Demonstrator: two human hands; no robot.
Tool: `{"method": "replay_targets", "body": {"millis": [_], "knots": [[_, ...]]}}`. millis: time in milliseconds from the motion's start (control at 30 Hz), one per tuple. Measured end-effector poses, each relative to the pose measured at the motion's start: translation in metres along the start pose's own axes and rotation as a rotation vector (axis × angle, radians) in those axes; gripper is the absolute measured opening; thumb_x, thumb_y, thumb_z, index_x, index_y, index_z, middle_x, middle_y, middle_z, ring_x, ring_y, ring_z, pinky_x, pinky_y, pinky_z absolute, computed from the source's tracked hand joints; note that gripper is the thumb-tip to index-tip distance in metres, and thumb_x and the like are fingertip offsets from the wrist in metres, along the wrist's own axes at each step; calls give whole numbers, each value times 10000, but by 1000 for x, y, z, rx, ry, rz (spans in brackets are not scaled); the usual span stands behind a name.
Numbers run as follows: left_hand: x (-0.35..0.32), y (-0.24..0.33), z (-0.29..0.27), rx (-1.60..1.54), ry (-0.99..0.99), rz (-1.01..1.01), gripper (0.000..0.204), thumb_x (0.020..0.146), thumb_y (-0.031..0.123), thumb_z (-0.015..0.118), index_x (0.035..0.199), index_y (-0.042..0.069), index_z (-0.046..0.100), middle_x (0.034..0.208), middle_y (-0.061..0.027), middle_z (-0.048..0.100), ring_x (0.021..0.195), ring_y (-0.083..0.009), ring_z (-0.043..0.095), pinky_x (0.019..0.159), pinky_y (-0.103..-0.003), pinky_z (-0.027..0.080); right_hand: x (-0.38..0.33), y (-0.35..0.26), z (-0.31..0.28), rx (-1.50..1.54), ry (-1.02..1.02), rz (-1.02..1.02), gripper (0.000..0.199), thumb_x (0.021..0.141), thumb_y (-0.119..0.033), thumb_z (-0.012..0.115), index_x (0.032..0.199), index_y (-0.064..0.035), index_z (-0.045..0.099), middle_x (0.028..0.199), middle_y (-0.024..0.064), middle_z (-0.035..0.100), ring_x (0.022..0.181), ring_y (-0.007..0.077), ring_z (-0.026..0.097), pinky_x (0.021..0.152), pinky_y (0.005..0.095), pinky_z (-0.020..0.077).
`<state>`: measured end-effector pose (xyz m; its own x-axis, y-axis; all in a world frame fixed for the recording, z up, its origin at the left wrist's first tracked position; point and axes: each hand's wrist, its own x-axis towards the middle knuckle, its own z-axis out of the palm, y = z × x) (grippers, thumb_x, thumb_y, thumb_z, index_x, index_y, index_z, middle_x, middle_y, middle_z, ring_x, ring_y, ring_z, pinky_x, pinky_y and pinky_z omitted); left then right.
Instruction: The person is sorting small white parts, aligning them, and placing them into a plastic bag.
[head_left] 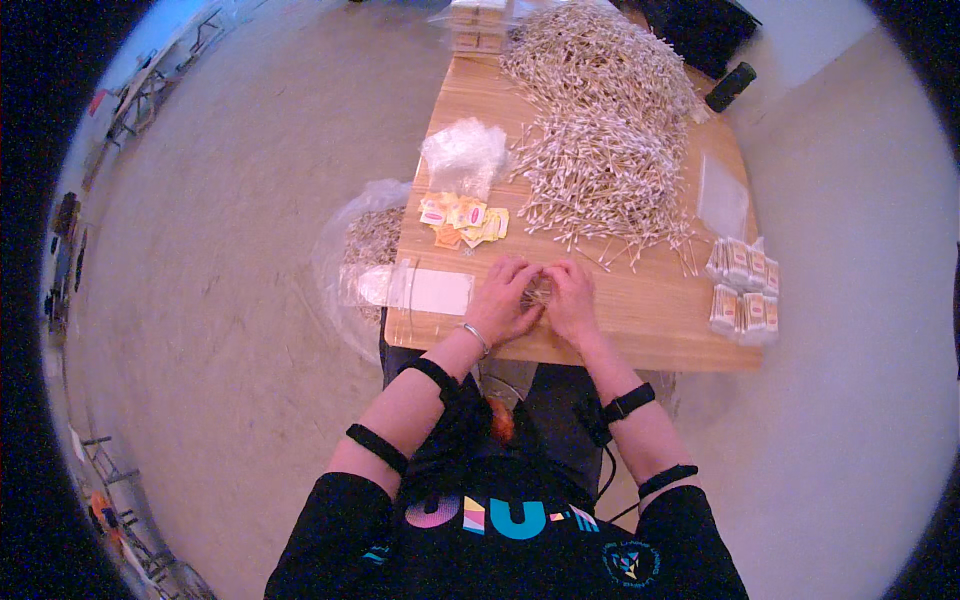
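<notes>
Near the table's front edge, my left hand [503,300] and my right hand [572,303] curl around a small bunch of cotton swabs [539,292] from both sides. The fingers of both hands are bent, and the swab ends show between them. Beyond my hands a large heap of loose cotton swabs [610,150] spreads over the wooden table [630,310]. Just left of my left hand lies a flat white card or sheet in clear plastic [440,292]. Small yellow and orange printed labels [465,217] lie in a loose pile beyond it.
Crumpled clear plastic bags [465,155] sit behind the labels. At the right edge are filled swab packs [742,290] and a flat clear sleeve [722,195]. A large bag of swabs [370,245] stands below the left edge. A black cylinder [730,87] is at the far right.
</notes>
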<state>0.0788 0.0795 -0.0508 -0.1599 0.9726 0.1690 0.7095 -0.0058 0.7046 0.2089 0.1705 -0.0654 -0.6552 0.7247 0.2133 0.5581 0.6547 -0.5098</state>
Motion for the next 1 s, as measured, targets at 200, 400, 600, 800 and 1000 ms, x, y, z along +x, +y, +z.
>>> {"method": "replay_targets", "body": {"millis": [200,400,600,800,1000], "knots": [[2,-9,4,146,160,218,570,683,213,653,1190,29,469,1277,-179,416,1249,-374,321,1079,-447,231,-18,-4,0,-111,143,-96,313,751,-35,539,1063,-25,557,1066,131,519,1011,322,466,892,426,367],[2,-10,6,73,44,117,466,688,227,671,1091,37,533,1089,-149,504,1133,-346,413,1052,-446,269,-29,-7,-14,77,122,-143,382,718,-29,577,1097,-12,538,1097,144,510,1037,332,454,916,418,363],[1,-9,4,11,102,135,391,681,151,691,1038,57,562,1043,-135,520,1049,-306,461,946,-425,361,-35,12,-18,34,120,-76,296,729,-53,615,1023,-46,584,976,127,541,934,317,509,835,403,420],[0,-24,3,-82,129,191,229,714,75,648,932,40,588,958,-120,586,944,-313,514,876,-390,418,-30,13,-21,-11,57,-54,160,759,-77,607,916,-48,600,890,120,542,867,312,517,775,398,434],[0,-16,3,-99,231,231,99,746,34,610,844,39,598,873,-99,604,886,-291,538,831,-368,445,-33,32,-30,-153,133,-28,64,755,-69,598,807,-38,577,834,121,530,857,315,509,761,398,424]]}}
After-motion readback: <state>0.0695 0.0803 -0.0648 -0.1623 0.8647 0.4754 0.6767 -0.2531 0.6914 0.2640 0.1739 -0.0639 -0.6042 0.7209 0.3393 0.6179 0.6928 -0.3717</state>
